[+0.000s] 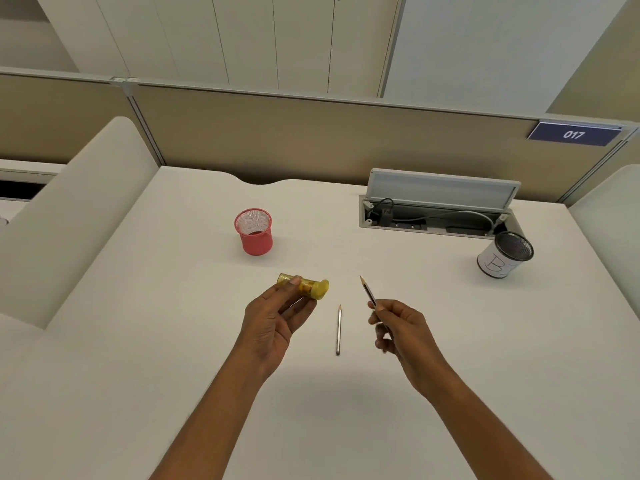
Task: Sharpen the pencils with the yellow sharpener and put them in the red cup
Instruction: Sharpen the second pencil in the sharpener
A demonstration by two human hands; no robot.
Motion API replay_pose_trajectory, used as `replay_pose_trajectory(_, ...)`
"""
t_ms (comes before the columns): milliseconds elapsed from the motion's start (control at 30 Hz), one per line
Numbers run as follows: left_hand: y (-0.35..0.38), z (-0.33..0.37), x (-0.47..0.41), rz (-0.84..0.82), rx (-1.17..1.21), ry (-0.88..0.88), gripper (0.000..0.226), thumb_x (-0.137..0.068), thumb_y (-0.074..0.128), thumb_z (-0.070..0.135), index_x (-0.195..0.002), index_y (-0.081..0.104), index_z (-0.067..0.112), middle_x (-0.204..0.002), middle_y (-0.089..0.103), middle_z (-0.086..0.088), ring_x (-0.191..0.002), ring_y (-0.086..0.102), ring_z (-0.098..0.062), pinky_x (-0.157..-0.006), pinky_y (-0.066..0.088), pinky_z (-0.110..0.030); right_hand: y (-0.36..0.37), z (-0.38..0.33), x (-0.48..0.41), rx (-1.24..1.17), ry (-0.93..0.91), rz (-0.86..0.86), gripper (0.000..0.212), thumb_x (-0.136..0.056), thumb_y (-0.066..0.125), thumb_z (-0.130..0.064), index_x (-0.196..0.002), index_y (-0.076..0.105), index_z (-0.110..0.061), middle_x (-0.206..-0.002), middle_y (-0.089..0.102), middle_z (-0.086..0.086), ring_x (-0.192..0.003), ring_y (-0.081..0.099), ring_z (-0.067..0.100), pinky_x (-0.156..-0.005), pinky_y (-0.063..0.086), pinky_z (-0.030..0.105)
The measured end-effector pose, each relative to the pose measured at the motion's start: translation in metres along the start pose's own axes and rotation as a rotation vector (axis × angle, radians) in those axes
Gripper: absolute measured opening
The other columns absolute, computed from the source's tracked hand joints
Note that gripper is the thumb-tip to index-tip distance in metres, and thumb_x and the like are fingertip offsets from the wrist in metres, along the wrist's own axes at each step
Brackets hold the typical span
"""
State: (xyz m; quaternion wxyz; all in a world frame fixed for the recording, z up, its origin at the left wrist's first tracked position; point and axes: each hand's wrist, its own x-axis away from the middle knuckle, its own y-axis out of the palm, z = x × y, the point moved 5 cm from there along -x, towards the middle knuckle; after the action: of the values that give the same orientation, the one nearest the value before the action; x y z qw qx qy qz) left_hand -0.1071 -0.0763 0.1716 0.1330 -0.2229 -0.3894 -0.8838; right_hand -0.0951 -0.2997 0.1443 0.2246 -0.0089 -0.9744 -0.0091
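Two bare forearms reach up from the bottom edge over the pale desk (138, 341), converging slightly toward its middle. At the far right of the desk an open cable tray (436, 216) sits with its lid tipped up, and just in front of its right end stands a black mesh cup (504, 254) wrapped in white paper. The red cup (254, 232) stands upright on the desk beyond the left hand, well apart from it, and looks empty.

The left hand (273, 323) is held palm up and a little inward, above the desk. Its thumb presses on top of the yellow sharpener (308, 287) while the curled fingers support it from below; the sharpener lies sideways, its cap end pointing right.

The right hand (401, 327) is raised with the wrist turned inward. Thumb and forefinger pinch the lower part of a dark pencil (367, 291), the other fingers curled loosely beneath. Its sharpened tip points up and left, toward the sharpener but clear of it.

Between the hands a second pencil (338, 329) lies on the desk, tip pointing away.
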Motion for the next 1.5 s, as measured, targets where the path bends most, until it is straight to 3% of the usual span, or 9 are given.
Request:
replay_pose_trajectory(133, -0.003, -0.006, -0.003, 0.009, -0.001, -0.022, 0.026, -0.094, 0.068, 0.007, -0.116, 0.067, -0.006, -0.121, 0.071, -0.029, -0.109, 0.073, -0.035, -0.085, 0.063, -0.035, -0.01, 0.017, -0.02, 0.021, 0.006, 0.145, 0.011, -0.096, 0.062, -0.008, -0.103, 0.071, -0.009, -0.089, 0.079, 0.004, -0.073, 0.064, 0.017, -0.072, 0.053, 0.032)
replay_pose_trajectory(300, -0.003, -0.01, -0.005, 0.008, -0.006, -0.024, 0.03, -0.091, 0.069, 0.007, -0.117, 0.067, -0.007, -0.125, 0.069, -0.029, -0.112, 0.072, -0.038, -0.09, 0.062, -0.038, -0.023, 0.045, -0.048, 0.102, 0.021, 0.369, 0.004, -0.091, 0.07, -0.015, -0.094, 0.072, -0.018, -0.088, 0.073, 0.0, -0.069, 0.068, 0.018, -0.071, 0.058, 0.038)
replay_pose_trajectory(467, -0.004, -0.013, -0.007, 0.024, -0.009, -0.034, 0.033, -0.092, 0.069, 0.007, -0.12, 0.065, -0.01, -0.125, 0.069, -0.029, -0.113, 0.072, -0.038, -0.088, 0.062, -0.037, -0.027, 0.072, -0.067, 0.374, 0.0, 0.48, 0.01, -0.087, 0.065, -0.013, -0.085, 0.07, -0.021, -0.078, 0.072, -0.003, -0.084, 0.069, 0.024, -0.075, 0.057, 0.035)
replay_pose_trajectory(567, -0.004, -0.016, -0.008, 0.034, -0.009, -0.041, 0.032, -0.092, 0.069, 0.006, -0.12, 0.066, -0.01, -0.122, 0.07, -0.028, -0.112, 0.072, -0.038, -0.087, 0.063, -0.037, -0.024, 0.089, -0.075, 0.574, 0.027, 0.489, 0.014, -0.087, 0.06, -0.013, -0.087, 0.07, -0.022, -0.084, 0.072, -0.002, -0.09, 0.067, 0.026, -0.081, 0.052, 0.037)
replay_pose_trajectory(700, -0.004, -0.019, -0.008, 0.027, -0.016, -0.048, 0.027, -0.087, 0.071, 0.009, -0.11, 0.069, -0.006, -0.111, 0.075, -0.024, -0.108, 0.074, -0.036, -0.085, 0.063, -0.036, -0.015, 0.098, -0.081, 0.886, 0.018, 0.52, 0.016, -0.088, 0.058, -0.018, -0.096, 0.072, -0.023, -0.092, 0.07, -0.003, -0.096, 0.063, 0.024, -0.08, 0.031, 0.037)
replay_pose_trajectory(867, -0.005, -0.02, -0.01, 0.023, -0.014, -0.059, 0.028, -0.091, 0.069, 0.009, -0.114, 0.068, -0.007, -0.113, 0.074, -0.024, -0.107, 0.074, -0.036, -0.086, 0.063, -0.037, -0.004, 0.1, -0.084, 1.132, -0.019, 0.521, 0.018, -0.094, 0.053, -0.022, -0.098, 0.07, -0.022, -0.094, 0.066, -0.002, -0.096, 0.057, 0.023, -0.078, 0.025, 0.038)
replay_pose_trajectory(1133, -0.005, -0.018, -0.01, 0.033, -0.019, -0.052, 0.02, -0.093, 0.067, 0.007, -0.108, 0.07, -0.005, -0.112, 0.075, -0.025, -0.104, 0.075, -0.036, -0.084, 0.064, -0.037, -0.002, 0.099, -0.083, 1.175, 0.008, 0.523, 0.02, -0.097, 0.053, -0.028, -0.105, 0.071, -0.025, -0.097, 0.066, -0.003, -0.1, 0.058, 0.022, -0.082, 0.027, 0.04)
replay_pose_trajectory(1500, -0.004, -0.014, -0.01, 0.029, -0.011, -0.045, 0.022, -0.092, 0.068, 0.008, -0.11, 0.069, -0.005, -0.112, 0.075, -0.025, -0.103, 0.075, -0.036, -0.084, 0.064, -0.036, -0.002, 0.092, -0.08, 1.061, -0.111, 0.508, 0.02, -0.094, 0.059, -0.033, -0.108, 0.07, -0.025, -0.101, 0.067, -0.005, -0.103, 0.058, 0.021, -0.082, 0.023, 0.038)
